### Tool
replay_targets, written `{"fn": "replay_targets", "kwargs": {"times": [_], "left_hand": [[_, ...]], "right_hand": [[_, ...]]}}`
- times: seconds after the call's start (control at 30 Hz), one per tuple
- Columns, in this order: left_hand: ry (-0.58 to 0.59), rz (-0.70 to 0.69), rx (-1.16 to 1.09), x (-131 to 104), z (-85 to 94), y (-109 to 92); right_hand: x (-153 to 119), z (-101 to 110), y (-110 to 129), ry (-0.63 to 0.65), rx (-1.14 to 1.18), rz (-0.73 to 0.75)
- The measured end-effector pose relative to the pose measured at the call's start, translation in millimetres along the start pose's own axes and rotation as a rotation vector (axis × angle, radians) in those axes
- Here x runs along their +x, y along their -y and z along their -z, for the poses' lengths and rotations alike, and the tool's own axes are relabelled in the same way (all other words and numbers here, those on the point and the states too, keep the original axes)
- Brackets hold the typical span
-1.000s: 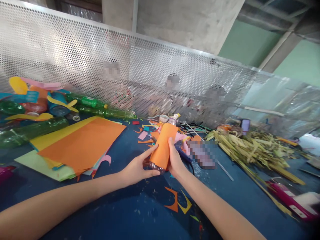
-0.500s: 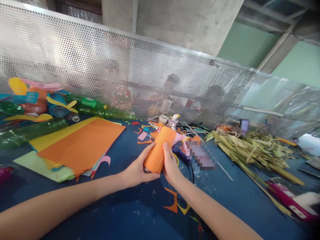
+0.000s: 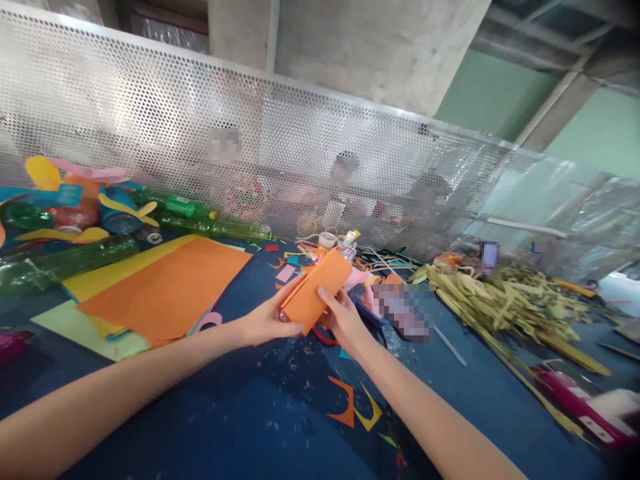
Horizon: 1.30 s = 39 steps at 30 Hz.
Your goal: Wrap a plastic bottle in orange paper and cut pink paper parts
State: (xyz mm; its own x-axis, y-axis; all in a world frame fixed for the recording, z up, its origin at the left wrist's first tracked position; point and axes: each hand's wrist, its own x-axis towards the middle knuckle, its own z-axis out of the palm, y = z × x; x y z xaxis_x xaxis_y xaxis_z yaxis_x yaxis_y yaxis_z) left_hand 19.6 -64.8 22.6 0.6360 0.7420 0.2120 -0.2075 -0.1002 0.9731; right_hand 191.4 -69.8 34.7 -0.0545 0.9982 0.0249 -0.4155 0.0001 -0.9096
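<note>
Both hands hold a sheet of orange paper [image 3: 317, 293] curled around a clear plastic object, above the blue tabletop. Only a small shiny end of that object shows at the lower left, so its kind is hard to make out. My left hand [image 3: 270, 320] grips the lower left side, thumb underneath and fingers mostly hidden behind the paper. On the right side, my right hand [image 3: 345, 320] pinches the paper with its fingertips. An edge of the paper stands out along the upper left. Behind the roll is a small bottle with a white cap [image 3: 351, 237].
Stacked coloured paper [image 3: 165, 287] lies left, near green plastic bottles [image 3: 65, 267]. Paper scraps [image 3: 345, 403] lie in front. To the right are dry plant strips [image 3: 505, 300] and a magenta tool [image 3: 580, 407]. A perforated metal panel [image 3: 300, 127] stands behind, with people visible through it.
The orange roll has turned in my hands, and a paper edge now shows along its upper left. My right fingers have shifted lower on it. The view has moved slightly.
</note>
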Motion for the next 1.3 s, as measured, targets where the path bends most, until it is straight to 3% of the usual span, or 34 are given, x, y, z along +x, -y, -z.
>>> {"fn": "replay_targets", "kwargs": {"times": [0.4, 0.57, 0.7, 1.07, 1.3], "left_hand": [[0.045, -0.061, 0.086, -3.4, -7.3, 3.2], [-0.014, -0.021, 0.2, -5.5, -9.8, -2.5], [-0.077, -0.069, 0.373, -6.8, -8.1, -4.1], [-0.028, -0.048, 0.462, -9.8, -7.2, -2.2], [0.009, -0.135, 0.667, -13.8, -12.8, 10.2]], "right_hand": [[-2.8, -5.7, -3.5, -0.17, 0.05, 0.012], [-4.4, -4.4, -2.3, -0.143, 0.023, 0.013], [-4.3, -3.0, -1.3, -0.093, 0.004, 0.003], [-2.3, -2.1, 1.3, -0.126, 0.013, -0.043], [-1.8, 0.6, -8.9, -0.173, -0.067, 0.073]]}}
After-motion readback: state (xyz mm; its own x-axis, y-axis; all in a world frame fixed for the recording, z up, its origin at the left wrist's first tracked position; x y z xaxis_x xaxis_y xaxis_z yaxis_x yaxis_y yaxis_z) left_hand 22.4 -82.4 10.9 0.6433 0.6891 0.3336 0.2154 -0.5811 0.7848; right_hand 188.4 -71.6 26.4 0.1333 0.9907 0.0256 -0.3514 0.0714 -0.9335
